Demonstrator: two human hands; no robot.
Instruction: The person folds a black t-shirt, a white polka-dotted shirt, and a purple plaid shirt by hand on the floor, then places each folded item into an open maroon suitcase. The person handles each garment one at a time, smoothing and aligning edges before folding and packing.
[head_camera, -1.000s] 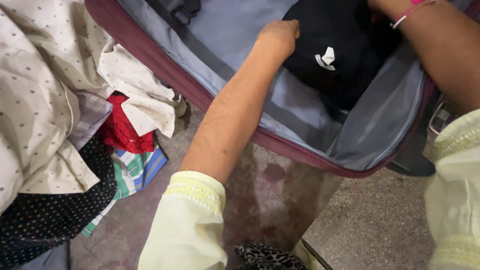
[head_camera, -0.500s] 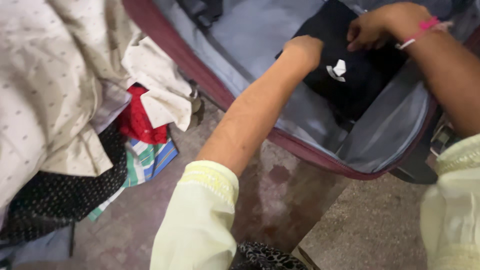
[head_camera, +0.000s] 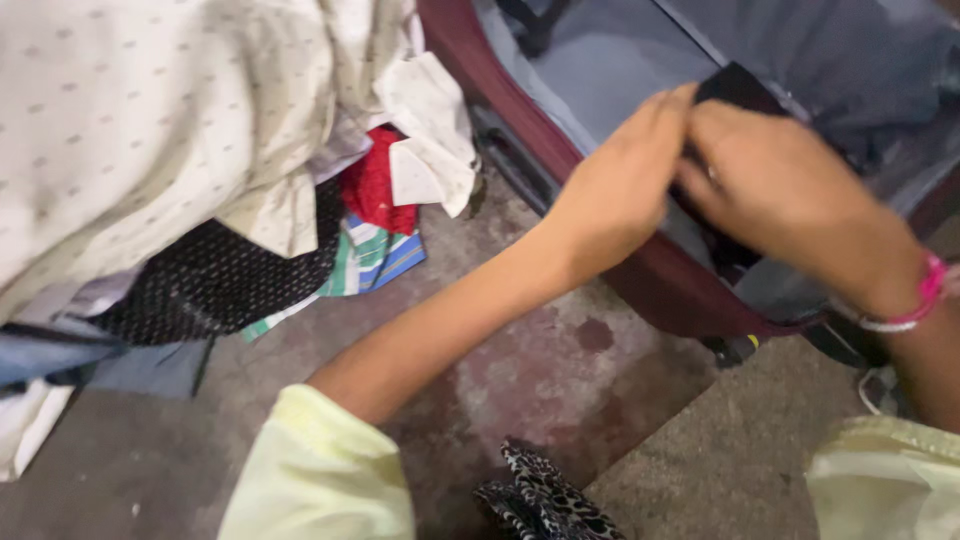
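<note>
A maroon suitcase (head_camera: 672, 286) with grey lining lies open on the floor at the upper right. Inside it sits a folded black garment (head_camera: 735, 90), mostly covered by my hands. My left hand (head_camera: 620, 185) reaches over the suitcase's near rim and grips the garment's edge. My right hand (head_camera: 785, 190), with a pink band on the wrist, is closed on the same black garment from the right. Both hands are blurred by motion. Pale yellow sleeves show at the bottom.
A heap of clothes lies at the left: a cream dotted cloth (head_camera: 150, 110), a black dotted cloth (head_camera: 215, 280), a red piece (head_camera: 378, 190) and a striped green-blue piece (head_camera: 375, 258). A leopard-print cloth (head_camera: 545, 500) lies on the stone floor (head_camera: 520, 370) near me.
Both hands have drawn back toward the suitcase's near rim and come together on the black garment. The view has swung left, showing more of the clothes heap.
</note>
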